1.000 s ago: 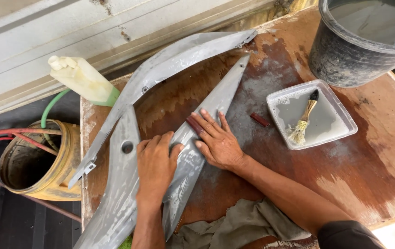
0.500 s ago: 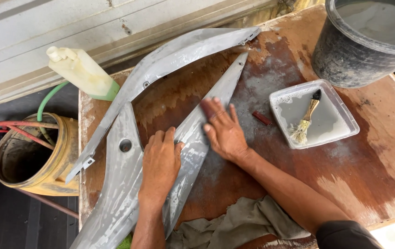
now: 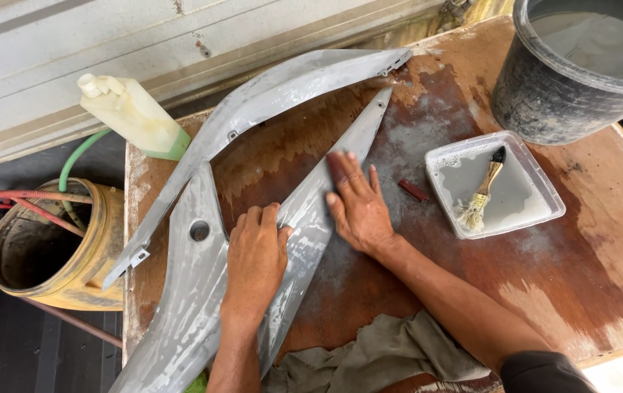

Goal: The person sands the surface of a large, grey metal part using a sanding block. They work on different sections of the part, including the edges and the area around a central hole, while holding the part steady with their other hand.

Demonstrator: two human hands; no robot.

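We are looking down at a wet, worn wooden table on which a long grey forked panel is lying flat, its two arms spreading toward the far edge. Our left hand is resting palm-down on the panel, where the straight arm leaves the wide part. The fingers are lying curled over the panel's inner edge; they are pressing on it rather than closing round it. Just beside this hand we are seeing a round hole in the panel.

Our right hand is lying flat and spread farther along the same straight arm, half on the panel and half on the bare table. A small dark reddish piece is showing under its fingertips; we cannot tell what it is or whether it is gripped.

Near the right hand a short reddish stick is lying on the table, and just beyond it a shallow white tray of grey water is holding a brush. A dark bucket is standing at the far right corner. A pale plastic bottle is lying at the table's far left corner, a yellow drum is standing off the left edge, and a grey rag is lying crumpled at the near edge between our forearms.
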